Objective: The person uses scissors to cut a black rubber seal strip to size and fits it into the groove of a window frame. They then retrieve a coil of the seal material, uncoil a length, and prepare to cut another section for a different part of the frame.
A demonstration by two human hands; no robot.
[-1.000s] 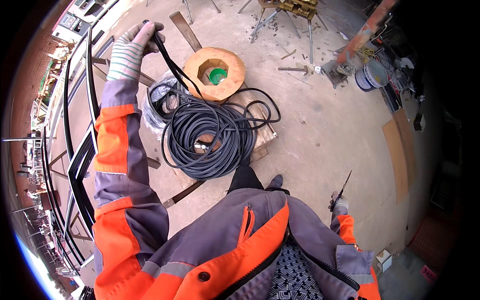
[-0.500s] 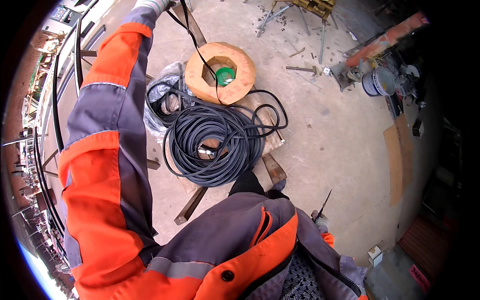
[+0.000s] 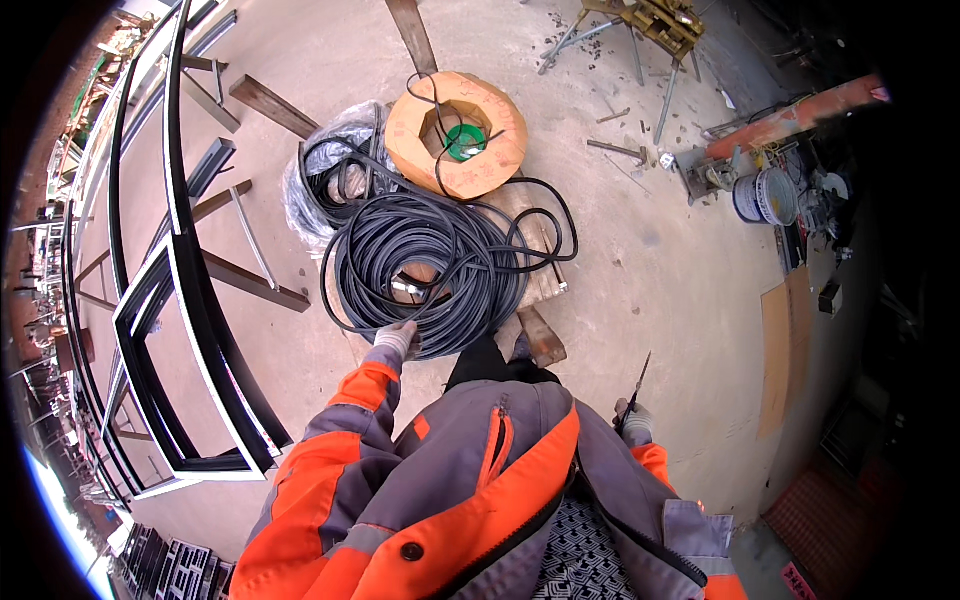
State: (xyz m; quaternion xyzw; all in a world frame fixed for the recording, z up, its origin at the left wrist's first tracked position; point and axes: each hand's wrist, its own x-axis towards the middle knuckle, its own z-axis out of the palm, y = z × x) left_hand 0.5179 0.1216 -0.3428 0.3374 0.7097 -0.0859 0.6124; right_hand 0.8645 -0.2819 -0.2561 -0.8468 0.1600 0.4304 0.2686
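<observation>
A large coil of black rubber strip [image 3: 450, 215] lies on a wooden board in front of me. My gloved left hand [image 3: 398, 340] is at its near left edge, the bare fingertips closed on an outer loop of the strip. My gloved right hand [image 3: 636, 424] is low at my right side, shut on dark-handled scissors [image 3: 643, 380] whose thin blade points forward. Behind the coil is a thick orange-wrapped ring-shaped roll [image 3: 485, 95]. A loose strand of strip crosses it, and a green round piece [image 3: 464, 141] shows in its hole.
Clear plastic wrapping [image 3: 310, 205] lies left of the coil. Farther left, black-and-white frames [image 3: 215, 370] rest on metal supports [image 3: 255, 280]. At the right are a white bucket [image 3: 768, 197], a rusty beam [image 3: 800, 118] and a cardboard sheet [image 3: 783, 355]. A yellow stand [image 3: 665, 25] is at the back.
My left hand has come back from the far left to the near edge of the coil. The strand it held now lies loose over the orange roll. My right hand still holds the scissors.
</observation>
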